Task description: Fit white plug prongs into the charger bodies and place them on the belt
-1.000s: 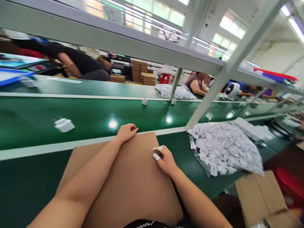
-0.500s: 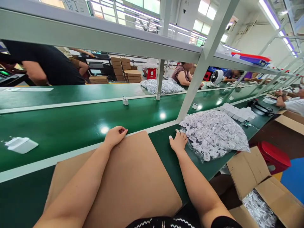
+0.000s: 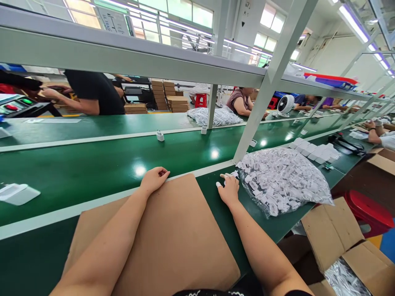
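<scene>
My left hand (image 3: 154,180) rests at the far edge of a flat brown cardboard sheet (image 3: 182,234), its fingers curled loosely and nothing showing in them. To the right of the cardboard, my right hand (image 3: 228,189) is low over the green bench, fingers apart, with white covers on the thumb and index fingertips. Just beyond its fingers is a small white piece (image 3: 235,174); whether they touch it I cannot tell. Beside that hand lies a clear plastic bag (image 3: 285,181) full of small white plastic parts.
White plug adapters (image 3: 160,135) stand on the green belt (image 3: 92,164); a larger-looking one (image 3: 19,194) lies at left. A slanted frame post (image 3: 262,102) rises by the bag. White pieces (image 3: 317,151) lie in rows behind it. An open carton (image 3: 336,230) and red stool (image 3: 368,211) are lower right. Co-workers sit beyond.
My right hand has drawn slightly back from the bag, and a small white piece now shows by its fingers. The near-left adapter has shifted left. My left hand stays on the cardboard edge.
</scene>
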Tool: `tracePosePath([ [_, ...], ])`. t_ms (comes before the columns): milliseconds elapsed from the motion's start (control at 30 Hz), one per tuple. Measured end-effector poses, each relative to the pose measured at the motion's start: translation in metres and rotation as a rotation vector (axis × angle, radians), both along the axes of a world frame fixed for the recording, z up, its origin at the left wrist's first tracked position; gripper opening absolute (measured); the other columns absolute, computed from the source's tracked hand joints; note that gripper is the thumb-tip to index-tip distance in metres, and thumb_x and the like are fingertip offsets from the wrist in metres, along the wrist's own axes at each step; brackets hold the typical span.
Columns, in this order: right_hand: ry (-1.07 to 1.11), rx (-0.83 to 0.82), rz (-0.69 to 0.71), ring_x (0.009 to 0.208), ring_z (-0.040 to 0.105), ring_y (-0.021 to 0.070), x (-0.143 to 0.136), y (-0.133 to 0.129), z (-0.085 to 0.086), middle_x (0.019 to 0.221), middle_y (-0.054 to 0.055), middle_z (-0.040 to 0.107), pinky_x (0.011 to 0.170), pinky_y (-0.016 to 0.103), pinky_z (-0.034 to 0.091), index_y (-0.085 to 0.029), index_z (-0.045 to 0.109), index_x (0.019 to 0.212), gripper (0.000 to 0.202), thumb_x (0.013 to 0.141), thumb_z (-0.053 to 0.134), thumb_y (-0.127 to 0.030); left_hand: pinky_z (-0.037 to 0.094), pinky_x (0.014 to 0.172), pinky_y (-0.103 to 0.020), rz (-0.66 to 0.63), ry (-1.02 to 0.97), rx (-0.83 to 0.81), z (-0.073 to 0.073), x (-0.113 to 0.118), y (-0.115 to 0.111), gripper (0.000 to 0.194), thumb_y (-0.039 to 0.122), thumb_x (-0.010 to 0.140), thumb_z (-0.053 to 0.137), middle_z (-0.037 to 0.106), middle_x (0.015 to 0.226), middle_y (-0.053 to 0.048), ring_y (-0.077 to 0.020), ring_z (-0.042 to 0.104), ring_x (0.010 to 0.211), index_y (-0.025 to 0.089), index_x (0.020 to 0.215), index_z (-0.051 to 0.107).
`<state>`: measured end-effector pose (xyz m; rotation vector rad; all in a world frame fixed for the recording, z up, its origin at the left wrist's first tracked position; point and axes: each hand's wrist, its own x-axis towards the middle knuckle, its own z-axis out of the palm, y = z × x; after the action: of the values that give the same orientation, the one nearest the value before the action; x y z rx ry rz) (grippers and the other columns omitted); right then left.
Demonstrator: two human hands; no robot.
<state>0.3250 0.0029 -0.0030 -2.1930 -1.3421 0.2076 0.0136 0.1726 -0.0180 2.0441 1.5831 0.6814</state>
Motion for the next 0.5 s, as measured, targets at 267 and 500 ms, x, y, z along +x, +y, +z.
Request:
tracePosePath([
  [267, -0.033, 0.035, -0.163, 0.148, 0.031, 0.0359, 0.007, 0.007, -0.005, 0.159, 0.016, 0.04, 0.123, 0.051, 0.02, -0.017, 0.052, 0.149, 0.065, 0.086, 0.064, -0.032, 0.046, 0.069, -0.034, -0.006, -0.01, 0.011, 0.002, 0.0, -0.001, 0.036, 0.055, 0.082, 0.055, 0.072, 0.084, -0.005, -0.0233, 0.064, 0.079, 0.022, 0.083, 0.07],
  [500, -0.007, 0.077, -0.221, 0.151, 0.023, 0.0392, 0.011, 0.013, -0.017, 0.159, 0.021, 0.032, 0.123, 0.054, 0.02, -0.014, 0.046, 0.15, 0.072, 0.084, 0.064, -0.035, 0.046, 0.07, -0.034, -0.01, -0.021, 0.019, 0.003, 0.002, -0.002, 0.037, 0.055, 0.082, 0.055, 0.073, 0.086, -0.006, -0.0233, 0.064, 0.078, 0.022, 0.082, 0.07],
])
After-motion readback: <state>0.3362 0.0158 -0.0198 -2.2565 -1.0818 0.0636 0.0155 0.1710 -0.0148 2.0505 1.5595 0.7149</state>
